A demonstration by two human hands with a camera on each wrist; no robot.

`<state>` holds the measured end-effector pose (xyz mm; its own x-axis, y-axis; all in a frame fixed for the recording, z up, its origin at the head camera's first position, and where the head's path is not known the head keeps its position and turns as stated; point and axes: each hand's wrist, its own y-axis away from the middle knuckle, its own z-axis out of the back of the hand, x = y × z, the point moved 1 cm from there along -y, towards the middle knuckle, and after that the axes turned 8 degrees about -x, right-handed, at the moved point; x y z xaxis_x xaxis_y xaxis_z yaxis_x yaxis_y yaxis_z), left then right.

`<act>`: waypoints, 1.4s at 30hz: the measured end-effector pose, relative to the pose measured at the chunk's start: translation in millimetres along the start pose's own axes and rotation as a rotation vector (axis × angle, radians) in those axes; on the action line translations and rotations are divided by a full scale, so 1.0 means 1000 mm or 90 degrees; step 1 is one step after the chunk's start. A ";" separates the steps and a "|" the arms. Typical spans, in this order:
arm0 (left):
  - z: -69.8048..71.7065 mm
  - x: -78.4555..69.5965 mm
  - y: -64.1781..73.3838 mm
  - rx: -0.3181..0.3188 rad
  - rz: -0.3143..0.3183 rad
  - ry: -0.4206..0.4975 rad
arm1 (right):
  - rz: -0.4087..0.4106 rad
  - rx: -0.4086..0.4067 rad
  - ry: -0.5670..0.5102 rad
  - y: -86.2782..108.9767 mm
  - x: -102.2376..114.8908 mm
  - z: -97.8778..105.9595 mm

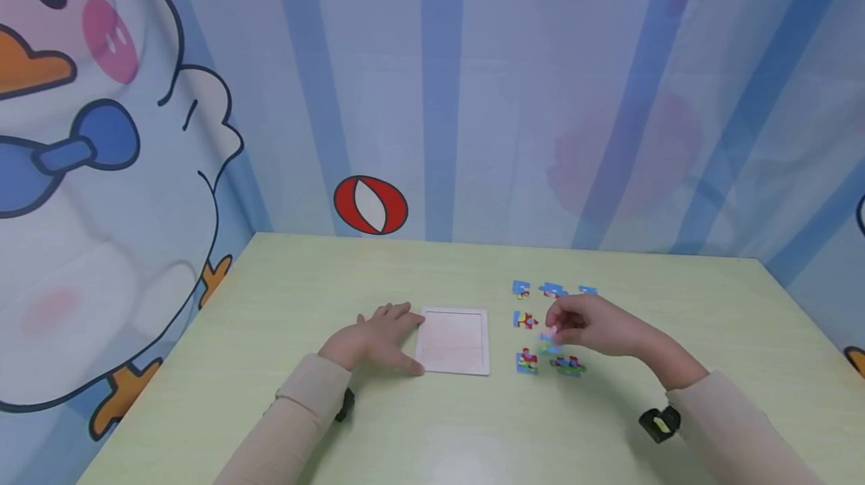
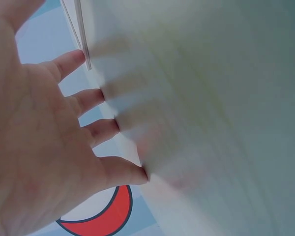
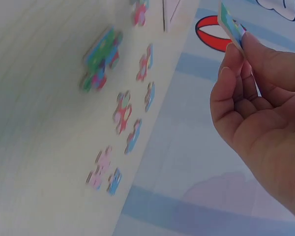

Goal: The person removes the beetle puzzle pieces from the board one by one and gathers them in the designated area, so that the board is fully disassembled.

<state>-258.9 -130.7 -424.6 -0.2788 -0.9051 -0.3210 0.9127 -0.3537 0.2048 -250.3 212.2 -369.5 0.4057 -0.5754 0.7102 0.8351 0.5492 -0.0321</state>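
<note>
My right hand (image 1: 595,323) pinches a jigsaw puzzle piece (image 3: 231,27) between thumb and fingertips, raised over the table among the other pieces. That piece has green and blue on its face and tilts on edge in the right wrist view. At the left side of a square, pale puzzle tray (image 1: 453,342), my left hand (image 1: 378,338) lies with fingers spread, thumb and fingertip right at the tray's edge. In the left wrist view its fingertips (image 2: 140,174) rest on the tabletop, and the tray's thin edge (image 2: 83,34) shows near the top.
Several loose pieces lie right of the tray, including a blue piece (image 1: 521,288), a red and yellow piece (image 1: 525,320) and a green-bottomed piece (image 1: 568,366). My right hand partly hides others. A patterned curtain (image 1: 507,94) hangs behind the pale table (image 1: 324,267).
</note>
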 end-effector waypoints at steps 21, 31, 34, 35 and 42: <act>0.002 -0.003 0.002 0.003 -0.009 0.006 | -0.079 -0.019 0.009 0.039 -0.052 0.019; 0.002 -0.001 0.001 0.003 -0.007 0.000 | -0.112 -0.017 -0.014 0.042 -0.072 0.015; 0.002 -0.001 0.001 0.005 -0.007 0.002 | -0.118 -0.019 -0.006 0.042 -0.076 0.012; 0.002 -0.002 0.002 0.006 -0.007 0.004 | -0.121 -0.020 -0.003 0.042 -0.078 0.011; 0.003 -0.002 0.003 0.006 -0.004 0.007 | -0.123 -0.036 0.040 0.041 -0.082 0.007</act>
<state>-256.7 -130.6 -420.7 -0.2817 -0.8999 -0.3328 0.9080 -0.3622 0.2106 -252.1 285.9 -424.5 0.2571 -0.7041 0.6619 0.9184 0.3912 0.0594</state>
